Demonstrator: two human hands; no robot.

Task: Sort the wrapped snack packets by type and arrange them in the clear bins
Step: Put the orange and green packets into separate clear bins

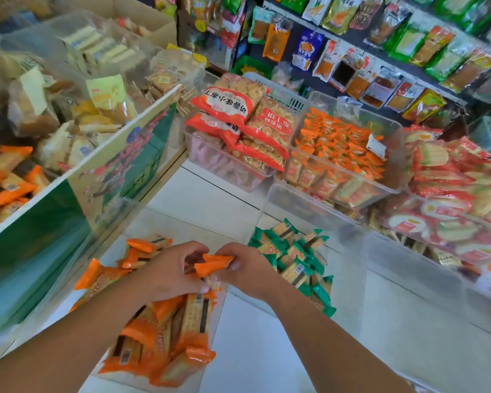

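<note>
Two clear bins stand on the white floor below me. The left clear bin (116, 222) holds several orange-wrapped snack packets (165, 341). The right clear bin (349, 251) holds several green-wrapped snack packets (298, 259). Above the left bin, my left hand (170, 270) and my right hand (244, 268) meet. My right hand pinches orange packets (213, 263) by their ends. My left hand's fingers curl round the same bunch, whose lower part is hidden behind them.
A cardboard box (119, 154) of mixed wrapped snacks stands at the left. Further back are clear bins of red biscuit bags (238, 123) and orange packets (338, 154), with red packets (451, 199) at the right. A rack of hanging snack bags (380, 46) fills the back wall.
</note>
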